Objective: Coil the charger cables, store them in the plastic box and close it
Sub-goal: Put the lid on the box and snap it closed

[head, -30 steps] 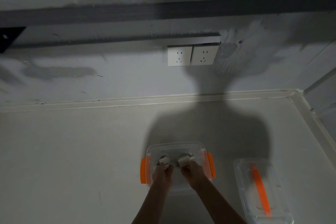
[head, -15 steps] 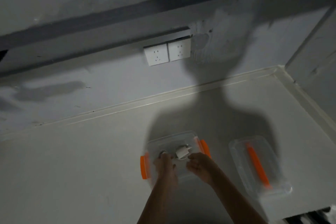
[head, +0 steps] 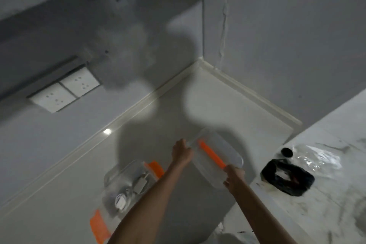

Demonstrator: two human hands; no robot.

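Clear plastic lid (head: 227,150), seemingly newly aloft

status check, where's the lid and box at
Left hand and right hand both grip the clear lid. Plastic box open, chargers inside. Lid not yet on; path to box looks clear.

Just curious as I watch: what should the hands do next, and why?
Probably carry the lid leftward and lower it onto the box. The left hand and right hand grip the lid at opposite ends, the chargers lie inside the box, and the box is open.
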